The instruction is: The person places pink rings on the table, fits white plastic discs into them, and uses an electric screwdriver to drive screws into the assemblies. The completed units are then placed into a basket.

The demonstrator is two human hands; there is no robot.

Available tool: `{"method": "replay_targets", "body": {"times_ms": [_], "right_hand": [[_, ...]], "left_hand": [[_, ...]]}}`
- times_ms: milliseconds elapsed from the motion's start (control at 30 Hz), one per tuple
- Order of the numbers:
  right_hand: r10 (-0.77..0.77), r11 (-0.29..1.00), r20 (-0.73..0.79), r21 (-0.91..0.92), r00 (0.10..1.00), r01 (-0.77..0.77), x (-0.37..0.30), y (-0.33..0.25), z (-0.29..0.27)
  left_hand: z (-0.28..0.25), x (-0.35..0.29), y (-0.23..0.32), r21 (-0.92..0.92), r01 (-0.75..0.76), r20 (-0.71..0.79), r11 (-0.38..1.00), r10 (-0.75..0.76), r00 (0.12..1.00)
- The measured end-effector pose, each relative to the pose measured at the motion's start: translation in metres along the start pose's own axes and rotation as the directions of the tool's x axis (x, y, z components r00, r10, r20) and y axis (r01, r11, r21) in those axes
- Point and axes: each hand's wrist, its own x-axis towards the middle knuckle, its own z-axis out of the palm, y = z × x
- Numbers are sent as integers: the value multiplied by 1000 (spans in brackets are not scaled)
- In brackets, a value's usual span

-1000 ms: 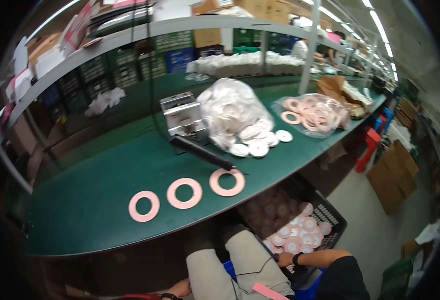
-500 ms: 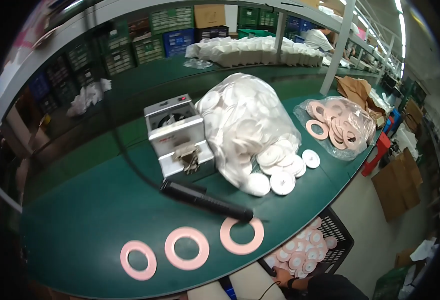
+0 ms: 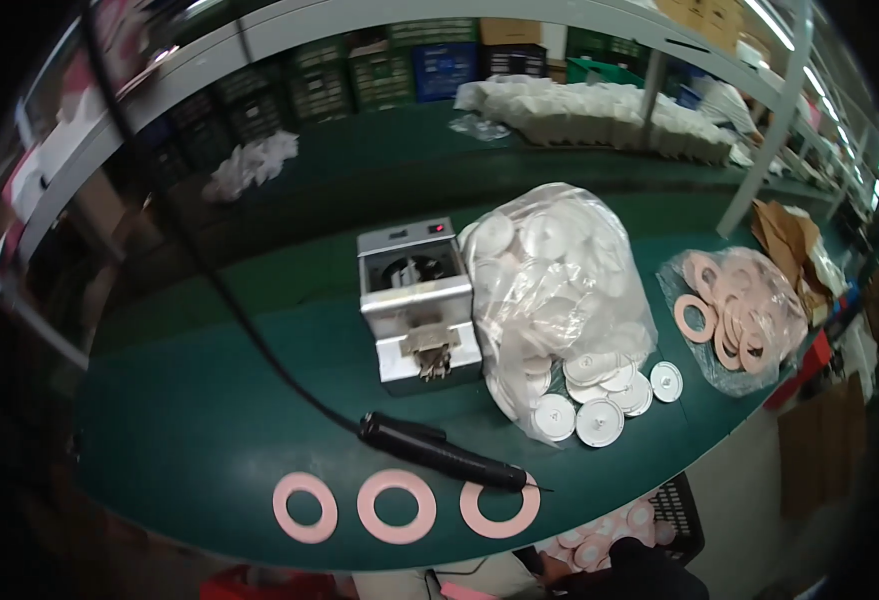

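Observation:
At the lower edge, my right hand [image 3: 555, 569] is beside the near corner of a black plastic crate [image 3: 687, 515] that holds many pink-and-white discs [image 3: 592, 550]. Its fingers are mostly hidden and dark, so their grip does not show. My left hand is out of view. Along the bench's near edge lie three flat pink rings [image 3: 397, 507] in a row. A black corded electric screwdriver [image 3: 440, 452] lies above them, its tip over the rightmost ring.
A silver screw feeder [image 3: 418, 300] stands mid-bench on the green top [image 3: 190, 420]. Beside it, a clear bag of white discs [image 3: 560, 270] spills several discs. Farther right sits a bag of pink rings [image 3: 745, 310]. White wrapped items [image 3: 600, 115] line the back.
The view has shifted, so the bench items appear farther right and lower. My right hand stays by the crate, now nearer the lower edge. A red object shows at the bottom left.

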Motion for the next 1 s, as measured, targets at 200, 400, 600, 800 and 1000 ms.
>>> {"method": "replay_targets", "body": {"times_ms": [200,400,600,800,1000], "right_hand": [[-181,978,381,-31,907,208,46,9,-72],[-507,843,382,407,772,352,-39,-119,-184],[-694,634,-344,124,632,763,-140,-193,-333],[-341,798,-916,-163,212,580,-115,-154,-374],[-467,756,-864,-281,187,592,-122,-142,-373]], "left_hand": [[14,-132,82,18,205,-555,979,-161,816],[-23,-202,159,57,50,-938,997,36,345],[-47,-209,220,418,167,-892,893,369,260],[-94,-198,230,481,248,-875,841,443,195],[-96,-178,255,488,232,-859,842,416,298]]}}
